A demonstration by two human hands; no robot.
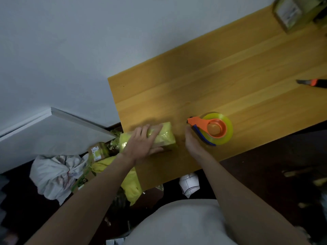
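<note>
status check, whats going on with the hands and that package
Left hand flat on yellow-wrapped package, table corner. Right hand at tape dispenser handle, grip unclear. Nothing between them; utility knife far off.

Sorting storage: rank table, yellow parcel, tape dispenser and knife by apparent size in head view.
table
yellow parcel and tape dispenser, about alike; left hand rests on parcel
knife, cut by frame edge

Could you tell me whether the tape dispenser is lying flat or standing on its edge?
Lying flat: the tape dispenser shows its round roll face and orange hub upward on the table.
</note>
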